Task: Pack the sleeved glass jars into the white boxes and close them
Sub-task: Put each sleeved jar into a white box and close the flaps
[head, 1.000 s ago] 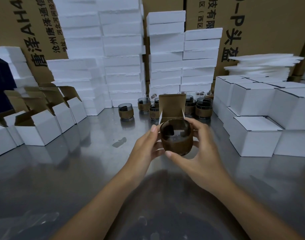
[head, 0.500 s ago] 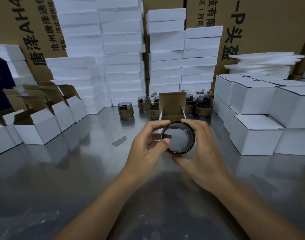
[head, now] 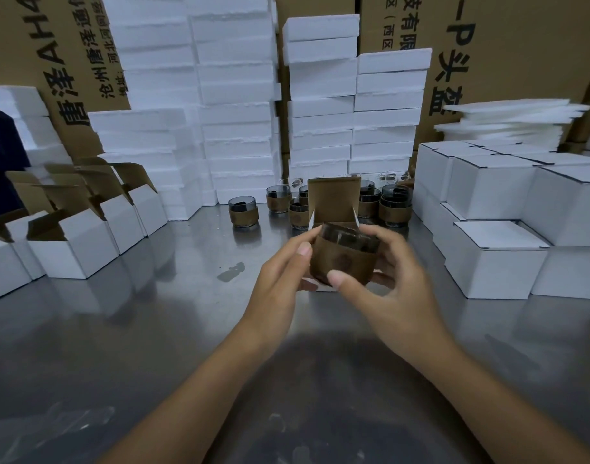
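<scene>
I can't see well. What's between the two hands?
In the head view, a brown-sleeved glass jar sits between the left hand and right hand; both hold it.

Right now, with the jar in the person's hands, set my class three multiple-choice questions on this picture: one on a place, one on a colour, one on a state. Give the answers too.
1. Where on the table do the closed white boxes stand?
A. far left
B. centre front
C. right side

2. What colour is the sleeve on the jar held by the left hand and right hand?
A. white
B. brown
C. blue

3. How is the box lid behind that jar?
A. standing open
B. folded shut
C. torn off

Answers:
1 C: they are stacked along the right edge.
2 B: a brown band wraps the dark glass.
3 A: the flap points straight up.
</scene>
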The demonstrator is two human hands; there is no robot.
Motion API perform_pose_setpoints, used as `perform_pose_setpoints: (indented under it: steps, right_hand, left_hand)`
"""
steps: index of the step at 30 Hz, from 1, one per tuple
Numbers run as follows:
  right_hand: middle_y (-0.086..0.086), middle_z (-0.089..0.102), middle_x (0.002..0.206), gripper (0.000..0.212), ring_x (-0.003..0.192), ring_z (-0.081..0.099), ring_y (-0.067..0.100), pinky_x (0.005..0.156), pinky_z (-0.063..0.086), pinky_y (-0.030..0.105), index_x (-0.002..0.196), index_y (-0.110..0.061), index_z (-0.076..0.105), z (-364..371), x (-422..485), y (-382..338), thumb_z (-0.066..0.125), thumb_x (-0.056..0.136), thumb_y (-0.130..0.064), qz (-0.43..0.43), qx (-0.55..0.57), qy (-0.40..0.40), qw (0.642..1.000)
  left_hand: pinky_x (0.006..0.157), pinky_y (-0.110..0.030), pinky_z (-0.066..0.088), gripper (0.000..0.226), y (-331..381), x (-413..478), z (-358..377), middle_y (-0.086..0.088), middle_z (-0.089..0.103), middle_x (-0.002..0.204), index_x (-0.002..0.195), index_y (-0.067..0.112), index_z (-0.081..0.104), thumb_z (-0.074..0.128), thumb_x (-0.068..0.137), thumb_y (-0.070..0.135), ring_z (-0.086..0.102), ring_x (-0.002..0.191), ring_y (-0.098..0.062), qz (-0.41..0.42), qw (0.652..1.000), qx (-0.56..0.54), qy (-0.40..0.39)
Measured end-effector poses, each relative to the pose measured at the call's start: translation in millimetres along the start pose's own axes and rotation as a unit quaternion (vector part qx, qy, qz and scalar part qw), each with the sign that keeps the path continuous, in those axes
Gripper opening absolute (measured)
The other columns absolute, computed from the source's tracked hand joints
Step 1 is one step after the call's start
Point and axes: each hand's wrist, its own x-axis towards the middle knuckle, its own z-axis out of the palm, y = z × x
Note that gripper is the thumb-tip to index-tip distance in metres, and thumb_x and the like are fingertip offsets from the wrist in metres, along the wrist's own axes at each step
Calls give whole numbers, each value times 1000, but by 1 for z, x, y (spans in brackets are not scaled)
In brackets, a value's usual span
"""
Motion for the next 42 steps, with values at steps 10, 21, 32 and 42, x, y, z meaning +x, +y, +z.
perform_pose_setpoints:
  steps: [10,21,32,42]
  right_hand:
    - [-12,72,86,37,82,67,4,71,55,27,98,-21,65,0,9,3,51,77,-48,118,138,21,983]
    - [-1,72,86,41,83,67,12,71,54,31,94,-18,66,-1,10,-2,50,75,-50,146,140,39,978]
    - [-9,63,110,52,97,61,-3,72,46,8,118,-32,49,-1,5,3,75,74,-24,67,89,14,994]
    - [-28,51,118,64,114,52,-3,92,42,12,118,-48,36,-8,7,-4,76,75,-23,1,5,47,999]
  left_hand:
    - [67,-12,47,27,1,-3,4,4,66,93,116,32,56,56,89,35,62,73,-5,18,1000,0,-13]
    - [69,-15,47,36,1,-2,4,9,66,89,121,25,57,47,88,34,60,73,-9,26,1000,10,-9]
    - [81,-12,48,41,-7,1,0,18,66,109,126,41,50,43,86,44,60,101,-2,12,1000,22,-10]
    - [72,3,39,40,-20,4,-2,25,39,104,120,59,35,48,96,29,45,99,12,29,965,260,37]
